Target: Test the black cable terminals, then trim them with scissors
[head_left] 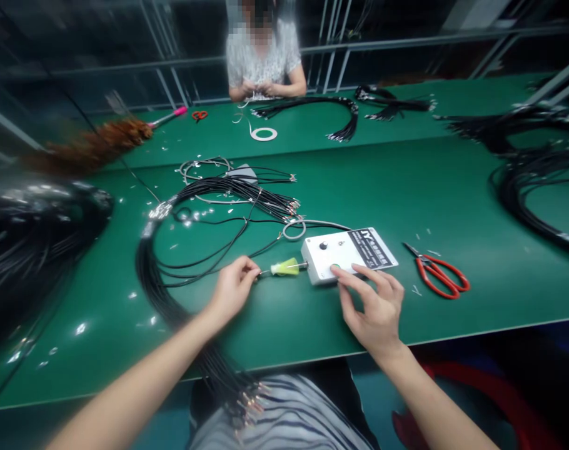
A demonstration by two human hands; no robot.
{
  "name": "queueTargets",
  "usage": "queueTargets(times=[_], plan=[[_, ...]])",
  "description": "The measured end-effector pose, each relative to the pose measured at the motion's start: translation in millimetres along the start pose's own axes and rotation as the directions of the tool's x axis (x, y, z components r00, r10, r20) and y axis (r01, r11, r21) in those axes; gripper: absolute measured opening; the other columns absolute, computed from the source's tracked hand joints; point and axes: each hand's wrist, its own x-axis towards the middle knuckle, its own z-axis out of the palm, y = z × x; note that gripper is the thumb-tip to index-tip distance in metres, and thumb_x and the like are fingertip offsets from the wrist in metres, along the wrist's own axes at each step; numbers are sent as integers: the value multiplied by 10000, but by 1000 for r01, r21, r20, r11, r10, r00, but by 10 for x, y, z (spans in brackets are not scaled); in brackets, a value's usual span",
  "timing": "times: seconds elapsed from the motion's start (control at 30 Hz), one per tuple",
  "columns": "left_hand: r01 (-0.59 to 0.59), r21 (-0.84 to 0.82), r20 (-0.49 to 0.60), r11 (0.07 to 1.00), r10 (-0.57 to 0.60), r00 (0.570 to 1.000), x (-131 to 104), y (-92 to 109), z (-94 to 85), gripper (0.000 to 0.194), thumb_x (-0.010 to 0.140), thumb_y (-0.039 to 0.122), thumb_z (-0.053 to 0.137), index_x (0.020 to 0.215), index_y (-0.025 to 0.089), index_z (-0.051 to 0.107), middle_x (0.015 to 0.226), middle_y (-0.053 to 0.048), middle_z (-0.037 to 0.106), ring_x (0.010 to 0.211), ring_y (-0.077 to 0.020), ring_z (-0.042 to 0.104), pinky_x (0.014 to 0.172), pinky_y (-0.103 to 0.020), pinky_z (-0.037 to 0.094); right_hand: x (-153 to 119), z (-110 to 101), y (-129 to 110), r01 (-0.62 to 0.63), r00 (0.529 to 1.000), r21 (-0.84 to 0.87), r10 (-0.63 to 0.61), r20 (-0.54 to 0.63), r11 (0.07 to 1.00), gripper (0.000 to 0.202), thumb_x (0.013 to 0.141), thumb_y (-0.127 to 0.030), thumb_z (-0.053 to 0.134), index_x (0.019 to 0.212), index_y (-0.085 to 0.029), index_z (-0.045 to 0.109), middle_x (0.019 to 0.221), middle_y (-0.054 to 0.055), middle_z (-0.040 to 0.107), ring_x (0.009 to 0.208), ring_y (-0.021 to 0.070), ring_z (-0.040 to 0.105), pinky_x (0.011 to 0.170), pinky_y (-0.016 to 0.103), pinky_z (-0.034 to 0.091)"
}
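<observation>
My left hand (232,286) pinches the end of a thin black cable (209,275) at the tip of a yellow-green cone (287,267). The cone sits on a short shaft from the left side of a white control box (331,250) with a black knob and a dark printed label. My right hand (373,300) rests on the box's front edge, its fingers apart. One fingertip touches a green button there. A large bundle of black cables (148,269) curves around behind my left arm, and its near ends hang over the table edge toward my lap.
Red-handled scissors (441,275) lie right of the box. More black cable bundles (528,200) lie at the right and far side. A white tape roll (264,134), small orange-handled snips (199,116) and a brown duster (101,140) are farther back. Across the green table (359,181) sits a person (266,59).
</observation>
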Motion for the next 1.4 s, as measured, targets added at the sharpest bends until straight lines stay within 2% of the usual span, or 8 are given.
queueTargets(times=[0.4,0.53,0.7,0.8,0.87,1.03,1.17,1.4], plan=[[-19,159,-522,987,101,847,1295,29,-551,70,872,188,442,804,198,454,741,-12,547,747,-179,606,697,-291,463,-363,25,-311,-11,982,395,-65,178,918,493,795,15,612,1241,-189,566,1207,107,672,1145,251,589,935,439,507],[-2,301,-490,954,156,858,1402,20,-679,106,789,106,551,824,189,496,743,-27,540,857,-246,574,811,-376,426,-364,39,-292,-64,982,418,-17,187,906,459,802,9,605,1217,-182,573,1193,116,669,1134,250,587,941,449,510],[-286,388,22,876,302,953,292,304,-525,83,837,176,603,757,196,590,774,-15,608,778,-188,564,760,-301,430,-360,38,-309,-64,981,433,-24,194,899,450,798,-1,611,1194,-213,587,1177,95,684,1114,251,602,932,449,513],[-642,256,815,722,196,546,-536,421,-406,137,927,188,517,853,197,633,838,-27,635,774,-170,571,740,-285,432,-364,48,-314,-62,978,440,-35,207,896,440,800,-8,613,1184,-222,595,1173,87,691,1082,244,623,920,437,515],[-683,354,851,639,83,519,-869,426,-353,163,937,174,496,864,184,641,879,-58,625,793,-197,559,707,-308,431,-361,41,-341,-52,977,444,-47,210,895,431,803,-12,615,1175,-230,605,1174,81,695,1053,235,638,910,423,514],[-464,296,744,835,103,660,-881,408,-354,177,937,156,494,885,173,662,892,-64,633,854,-192,572,775,-311,458,-297,-22,-634,-308,937,616,120,328,725,276,858,-89,597,1084,-237,653,1071,59,717,993,207,653,878,370,513],[-79,68,450,995,40,892,-704,444,-380,194,952,262,507,926,168,675,827,-37,665,740,-138,597,693,-242,474,-167,19,-944,-761,645,628,295,705,163,108,887,-285,624,919,-201,684,829,31,718,709,142,650,686,272,514],[85,-48,310,995,-66,948,-668,405,-305,235,952,327,493,926,171,666,669,-1,637,525,-100,534,541,-221,438,126,243,-1099,-755,414,465,215,885,-462,226,774,-375,751,858,-169,709,730,-3,653,596,73,538,580,192,421]])
